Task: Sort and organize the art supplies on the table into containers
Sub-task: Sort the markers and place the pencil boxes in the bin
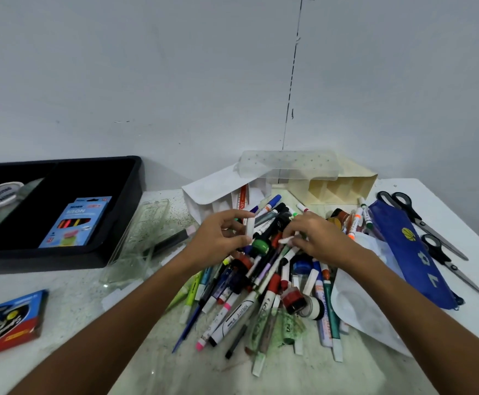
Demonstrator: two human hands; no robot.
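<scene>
Digging into the pile (264, 280) now, both hands at its far edge, right in front of the white organizer (218, 195) and the cream one (343, 186). Left hand (218, 240) pinches a short white stick (250, 227), chalk or an eraser by the look of it, upright between thumb and fingertips. Right hand (320, 240) has its fingers curled down among the markers, a thin white piece (286, 240) at the fingertips; it looks pinched, though how firmly I cannot tell.

That stick should be light and stiff, maybe brittle, so a gentle pinch at mid-length is the sensible hold. The markers are light, smooth barrels that will roll and slide over each other; best taken round the middle, a few at once, not by the caps, which could pop off.

Off to the left sits the black tray (124, 212) with a blue box (75, 223) inside and a clear case (141, 238) just beside it. Scissors (420, 220) and a blue pouch (409, 246) lie to the right of the pile, still unsorted.
</scene>
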